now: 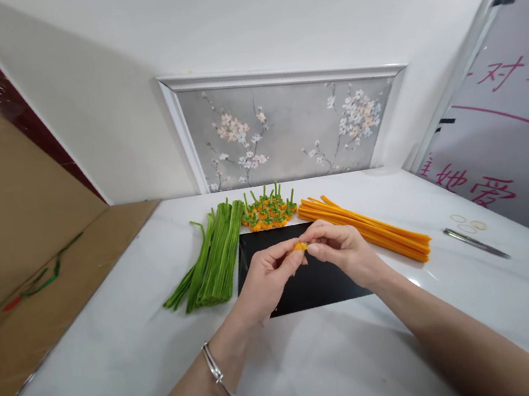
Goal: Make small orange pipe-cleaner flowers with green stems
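Note:
Between the fingertips of both hands is a small orange pipe-cleaner piece [300,246], mostly covered by the fingers. My left hand [271,271] pinches it from the left, and my right hand [341,249] pinches it from the right. Both hands are held above a black rectangular mat [319,283]. Behind the mat stands a cluster of small orange pipe-cleaner pumpkins [267,214] with green stems. A thick bundle of green pipe cleaners [218,256] lies left of the mat. On the right, a bundle of orange pipe cleaners [376,230] slants past my right hand.
Tweezers [476,244] and several thin pale rings [469,224] lie on the white table [133,355] at the right. Cardboard [15,192] borders the left side. A wall with a framed floral panel [284,130] rises behind, and a whiteboard [508,110] with red writing stands at right.

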Tool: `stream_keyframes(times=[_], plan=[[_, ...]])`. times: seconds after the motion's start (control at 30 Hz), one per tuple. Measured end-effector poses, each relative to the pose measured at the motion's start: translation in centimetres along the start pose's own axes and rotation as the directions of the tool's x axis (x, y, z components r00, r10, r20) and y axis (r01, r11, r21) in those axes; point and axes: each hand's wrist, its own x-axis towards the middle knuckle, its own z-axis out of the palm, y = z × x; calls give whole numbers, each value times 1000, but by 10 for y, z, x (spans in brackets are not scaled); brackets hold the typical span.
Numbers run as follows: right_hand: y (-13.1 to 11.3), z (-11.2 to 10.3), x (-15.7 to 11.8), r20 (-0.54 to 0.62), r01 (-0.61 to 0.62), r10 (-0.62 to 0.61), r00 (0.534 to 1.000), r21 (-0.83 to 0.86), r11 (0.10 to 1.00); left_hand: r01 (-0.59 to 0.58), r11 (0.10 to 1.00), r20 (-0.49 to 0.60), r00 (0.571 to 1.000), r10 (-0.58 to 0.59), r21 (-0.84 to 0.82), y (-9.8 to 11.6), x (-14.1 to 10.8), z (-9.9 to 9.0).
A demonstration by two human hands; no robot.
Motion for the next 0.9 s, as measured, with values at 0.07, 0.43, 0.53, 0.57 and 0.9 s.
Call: stream_keyframes(times=[0.07,0.43,0.53,0.57,0.9], plan=[[1,1,0,-14,10,-10,1000,6,1000,11,1000,10,1000,-11,-4,0,0,0],[3,1,0,-27,120,-122,992,-64,991,25,999,33,999,-24,-33,1,-1,0],[3,1,1,-50,118,-123,991,-100,988,10,1000,29,1000,-11,7,1,-1,0],[4,1,1,-56,112,-119,991,-112,987,7,1000,29,1000,-7,18,1,-1,-1],[4,12,-1,-124,158,-189,974,-224,962,-22,998,-95,995,27,55,-2,-1,6]])
